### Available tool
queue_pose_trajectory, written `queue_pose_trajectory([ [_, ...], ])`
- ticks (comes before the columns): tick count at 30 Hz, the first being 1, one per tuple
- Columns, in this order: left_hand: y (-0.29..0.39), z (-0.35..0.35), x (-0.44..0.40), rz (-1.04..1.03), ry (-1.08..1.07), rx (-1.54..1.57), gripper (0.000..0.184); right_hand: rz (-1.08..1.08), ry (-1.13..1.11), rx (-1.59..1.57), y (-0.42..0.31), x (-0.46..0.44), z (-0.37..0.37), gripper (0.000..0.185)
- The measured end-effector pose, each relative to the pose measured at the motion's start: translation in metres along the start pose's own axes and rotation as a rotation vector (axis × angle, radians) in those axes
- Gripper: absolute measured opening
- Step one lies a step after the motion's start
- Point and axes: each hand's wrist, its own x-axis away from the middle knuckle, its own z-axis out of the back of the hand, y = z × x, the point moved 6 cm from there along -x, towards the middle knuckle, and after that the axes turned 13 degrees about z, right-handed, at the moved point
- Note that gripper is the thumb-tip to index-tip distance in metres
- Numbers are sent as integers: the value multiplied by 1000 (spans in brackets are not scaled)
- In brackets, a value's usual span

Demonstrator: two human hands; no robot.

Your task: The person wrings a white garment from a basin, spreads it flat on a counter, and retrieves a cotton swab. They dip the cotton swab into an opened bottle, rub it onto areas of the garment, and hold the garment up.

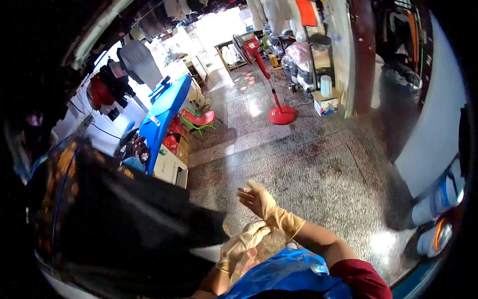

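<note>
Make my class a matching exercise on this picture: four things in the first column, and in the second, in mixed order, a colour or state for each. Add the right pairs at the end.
Column 1
1. Standing fan
2. Small chair
3. Gloves
4. Long table

Column 2
A. Bright blue on top
B. Pale yellow and being worn
C. Upright on a round red base
D. Red seat with green legs

Right pairs: 1-C, 2-D, 3-B, 4-A
</note>
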Motion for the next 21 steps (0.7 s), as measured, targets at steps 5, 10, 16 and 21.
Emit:
queue_pose_trajectory([
  [5,110,65,-142,-219,-257,-194,23,109,-444,241,-84,-157,-52,56],
  [10,126,198,-335,-326,136,-266,16,98,-433,399,-136,-358,-76,68],
  [16,153,392,-464,117,309,-329,37,-74,-697,923,-118,-589,-142,67],
  [21,115,526,-541,226,412,-355,25,-538,-1062,956,-8,-743,-147,50],
])
